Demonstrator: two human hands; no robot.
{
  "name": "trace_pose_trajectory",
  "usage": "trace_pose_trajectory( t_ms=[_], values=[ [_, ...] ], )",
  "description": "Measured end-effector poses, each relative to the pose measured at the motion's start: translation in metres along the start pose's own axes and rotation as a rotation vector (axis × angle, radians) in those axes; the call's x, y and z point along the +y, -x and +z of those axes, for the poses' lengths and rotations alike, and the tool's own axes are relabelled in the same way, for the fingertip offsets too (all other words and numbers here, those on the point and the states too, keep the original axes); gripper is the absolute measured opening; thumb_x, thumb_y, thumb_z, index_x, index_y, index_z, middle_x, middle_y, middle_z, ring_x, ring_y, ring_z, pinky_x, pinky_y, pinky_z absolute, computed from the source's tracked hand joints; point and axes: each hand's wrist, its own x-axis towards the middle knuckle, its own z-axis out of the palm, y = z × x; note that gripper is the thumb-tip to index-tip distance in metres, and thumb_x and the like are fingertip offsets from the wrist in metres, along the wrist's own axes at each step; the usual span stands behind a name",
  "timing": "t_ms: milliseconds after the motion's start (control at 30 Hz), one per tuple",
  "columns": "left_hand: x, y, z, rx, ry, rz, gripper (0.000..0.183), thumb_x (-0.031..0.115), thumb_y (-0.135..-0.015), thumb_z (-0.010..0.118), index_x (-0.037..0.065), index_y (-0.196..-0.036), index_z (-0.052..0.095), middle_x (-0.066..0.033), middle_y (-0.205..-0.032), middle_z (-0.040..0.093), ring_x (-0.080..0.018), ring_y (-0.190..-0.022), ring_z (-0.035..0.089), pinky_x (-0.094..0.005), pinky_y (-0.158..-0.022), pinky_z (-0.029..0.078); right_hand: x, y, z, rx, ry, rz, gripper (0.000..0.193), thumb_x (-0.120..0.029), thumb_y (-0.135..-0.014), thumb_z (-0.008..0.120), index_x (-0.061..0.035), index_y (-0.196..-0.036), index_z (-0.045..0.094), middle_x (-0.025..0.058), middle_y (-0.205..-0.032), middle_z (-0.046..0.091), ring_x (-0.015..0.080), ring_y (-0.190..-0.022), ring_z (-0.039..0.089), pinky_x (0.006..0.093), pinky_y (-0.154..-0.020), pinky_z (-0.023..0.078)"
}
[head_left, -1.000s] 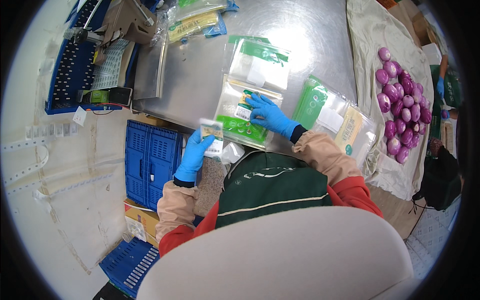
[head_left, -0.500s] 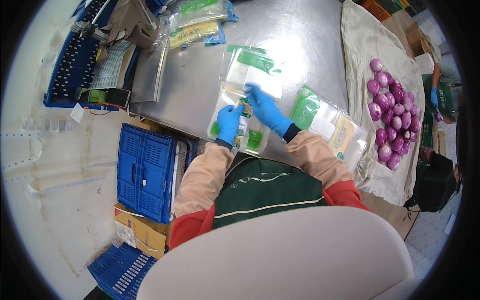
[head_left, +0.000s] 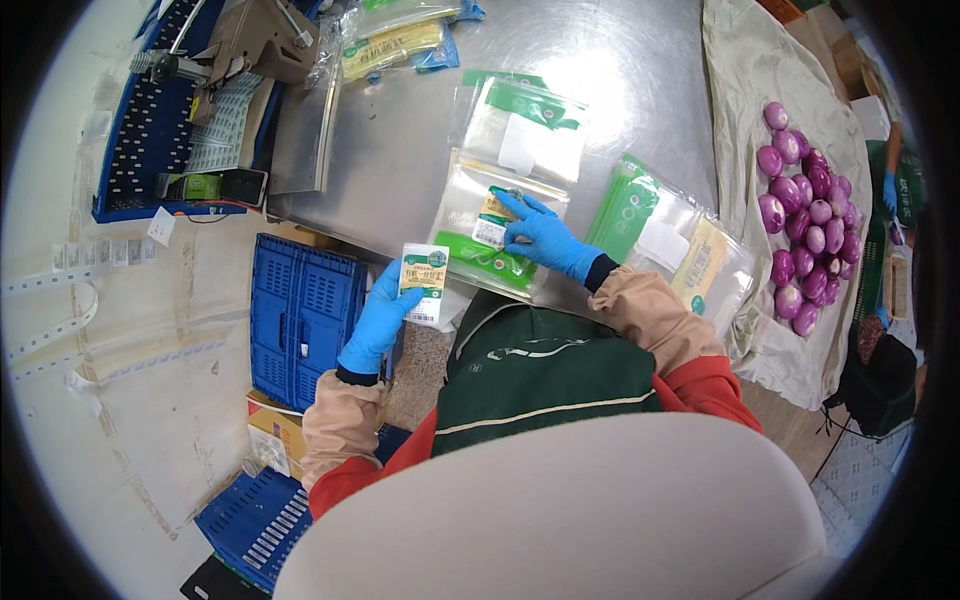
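My left hand [head_left: 372,325], in a blue glove, grips a small stack of printed labels [head_left: 424,288], cream and green on white, just off the table's near edge. In front of me lies a flat clear plastic bag [head_left: 460,205] with a green band at its near end. One label of the same look [head_left: 492,228] is on that bag. My right hand [head_left: 550,243], also gloved in blue, rests at this label with its fingers apart, fingertips on its right side.
Beyond is a stack of green-topped bags [head_left: 550,150]; more bags [head_left: 640,215] lie to the right. Purple onions [head_left: 805,220] sit on a pale cloth [head_left: 740,100]. Left are blue crates [head_left: 300,320] and a metal plate [head_left: 300,150]. Another person's gloved hand [head_left: 889,190] shows far right.
My left hand has moved left and nearer, away from the bag, carrying the labels. A label now shows on the bag, and my right hand has come down onto it.
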Motion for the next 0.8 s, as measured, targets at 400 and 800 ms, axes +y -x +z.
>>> trace_pose_trajectory(
  t_ms=[400, 800],
  values=[
    [-0.038, -0.121, 0.059, 0.06, -0.003, 0.041, 0.026, 0.008, -0.089, 0.062, -0.005, -0.112, 0.063, -0.008, -0.095, 0.068, -0.0144, -0.079, 0.065, -0.0276, -0.07, 0.053, 0.012, -0.043, -0.079, 1.145, -0.199, 0.301, 0.02, -0.009, -0.092, 0.054, -0.0062, -0.11, 0.063, 0.0118, -0.105, 0.067, 0.0206, -0.09, 0.064, 0.0331, -0.084, 0.049],
    [0.003, -0.047, 0.035, -0.341, -0.183, -0.293, 0.04, 0.02, -0.092, 0.063, 0.0, -0.125, 0.056, -0.0089, -0.109, 0.066, -0.0134, -0.093, 0.063, -0.0278, -0.081, 0.051, -0.017, -0.017, -0.023, 0.005, -0.037, 0.078, 0.057, -0.033, -0.086, 0.067, -0.0092, -0.133, 0.044, 0.022, -0.14, 0.043, 0.0418, -0.125, 0.045, 0.0472, -0.103, 0.039]
  ],
)
